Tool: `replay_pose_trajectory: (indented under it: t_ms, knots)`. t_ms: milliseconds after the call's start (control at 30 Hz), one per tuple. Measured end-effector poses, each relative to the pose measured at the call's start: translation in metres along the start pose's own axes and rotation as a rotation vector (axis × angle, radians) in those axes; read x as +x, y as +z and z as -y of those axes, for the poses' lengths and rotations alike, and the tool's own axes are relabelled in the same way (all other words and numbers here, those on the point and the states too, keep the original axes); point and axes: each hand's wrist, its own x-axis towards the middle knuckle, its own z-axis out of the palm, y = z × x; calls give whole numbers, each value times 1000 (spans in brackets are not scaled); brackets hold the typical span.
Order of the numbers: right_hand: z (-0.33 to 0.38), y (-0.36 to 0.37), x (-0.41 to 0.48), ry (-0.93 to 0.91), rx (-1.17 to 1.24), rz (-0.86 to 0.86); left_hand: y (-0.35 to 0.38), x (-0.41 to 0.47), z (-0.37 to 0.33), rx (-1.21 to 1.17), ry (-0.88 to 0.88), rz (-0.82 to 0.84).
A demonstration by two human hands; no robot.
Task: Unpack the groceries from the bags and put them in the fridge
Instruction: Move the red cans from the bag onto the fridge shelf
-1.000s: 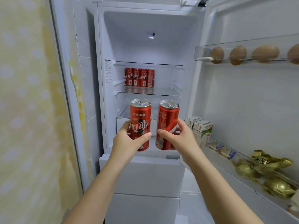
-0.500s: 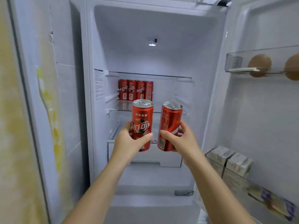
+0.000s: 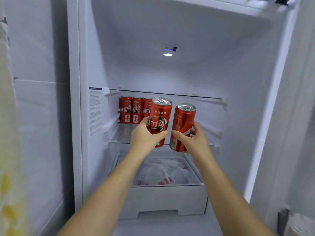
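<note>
My left hand [image 3: 144, 136] grips a tall red soda can [image 3: 160, 114] upright, just in front of the fridge's middle glass shelf [image 3: 117, 135]. My right hand [image 3: 194, 140] grips a second red can [image 3: 183, 123], tilted slightly left, beside the first. Both cans hang at the shelf's front edge, above it. At the back left of that shelf stands a row of matching red cans [image 3: 131, 112], partly hidden behind the left can.
The fridge [image 3: 187, 68] is open, its upper compartment bare above a thin glass shelf [image 3: 170, 94]. Below the middle shelf a white drawer [image 3: 163, 195] holds white plastic-wrapped items [image 3: 163, 172]. The open door [image 3: 300, 116] stands at the right, a wall at the left.
Both hands have carried the cans up and forward into the fridge, level with the middle shelf. The view has closed in, and the door bins have left the frame.
</note>
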Motion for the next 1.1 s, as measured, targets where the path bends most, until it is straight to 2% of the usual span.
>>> replay_pose_trajectory:
  t_ms: [333,833,1100]
  knots:
    - [-25,4,62,24,-82,-62,30,55,28,26,-79,61]
    - [-53,11,101,15,-52,-37,55,87,41,57,-102,88]
    - [-57,11,110,24,-137,-1,64,98,45,81,-122,117]
